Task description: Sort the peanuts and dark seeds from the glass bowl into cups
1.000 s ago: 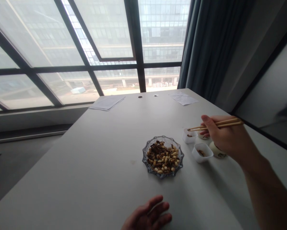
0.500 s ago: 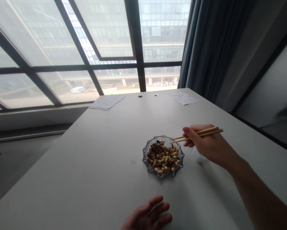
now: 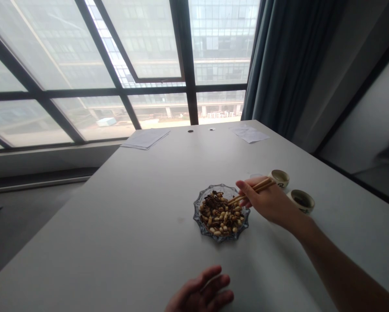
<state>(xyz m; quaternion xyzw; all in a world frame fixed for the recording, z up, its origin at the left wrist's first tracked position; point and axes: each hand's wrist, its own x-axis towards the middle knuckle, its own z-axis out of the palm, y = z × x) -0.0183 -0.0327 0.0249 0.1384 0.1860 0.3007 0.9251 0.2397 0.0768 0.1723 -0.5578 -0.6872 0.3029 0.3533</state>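
Note:
A scalloped glass bowl [image 3: 199, 224] stands on the white table, holding a mix of pale peanuts [image 3: 225, 216] and dark brown pieces [image 3: 215, 200]. My right hand [image 3: 262, 197] grips a pair of wooden chopsticks [image 3: 259, 186], their tips down among the contents at the bowl's upper right. Whether the tips pinch anything is too small to tell. My left hand [image 3: 204, 290] hovers near the bottom edge, palm partly turned up, fingers apart and nothing in it.
Two small cream cups [image 3: 280, 177] with dark markings stand right of the bowl, partly behind my right hand; the nearer cup [image 3: 303, 200] has something dark inside. Paper sheets [image 3: 145, 138] lie at the far left, others [image 3: 249, 133] at the far right, by the window.
My right hand has moved left and slightly down, bringing the chopstick tips from above the bowl's edge into its contents. The two cups behind it have come into view. My left hand stays put.

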